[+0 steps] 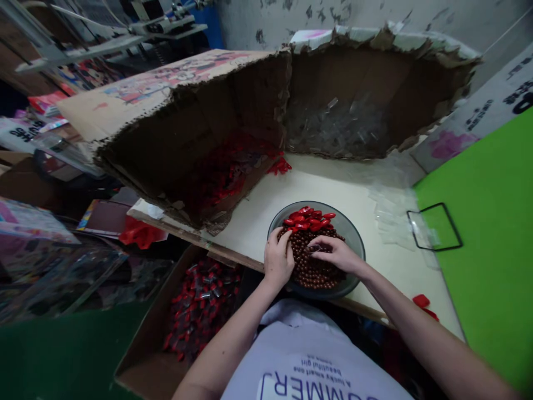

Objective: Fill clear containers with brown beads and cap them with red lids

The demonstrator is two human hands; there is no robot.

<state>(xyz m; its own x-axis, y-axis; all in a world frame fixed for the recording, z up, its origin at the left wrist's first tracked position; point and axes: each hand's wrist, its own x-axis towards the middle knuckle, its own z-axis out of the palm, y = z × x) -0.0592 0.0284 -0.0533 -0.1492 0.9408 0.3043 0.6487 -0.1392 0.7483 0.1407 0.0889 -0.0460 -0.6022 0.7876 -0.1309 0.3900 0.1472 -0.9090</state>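
Observation:
A round grey basin (358, 236) in front of me holds many shiny brown beads (318, 275), with a heap of red plastic pieces (308, 219) at its far side. Over the basin's left side, my left hand (278, 258) is closed, its fingers curled by the red pieces and beads; whatever lies inside them is hidden. My right hand (336, 254) reaches over the beads from the right, thumb and fingers drawn together in a pinch. A small dark, glinting thing shows at its fingertips, too small to name.
Behind the basin, one cut-open cardboard box (233, 94) holds red pieces and another (375, 72) holds clear tubes. Below left, a carton (141, 347) contains red-and-clear pieces. Clear plastic pieces (391, 214) and a black rectangular frame (460, 239) lie right; machinery (137, 33) stands back left.

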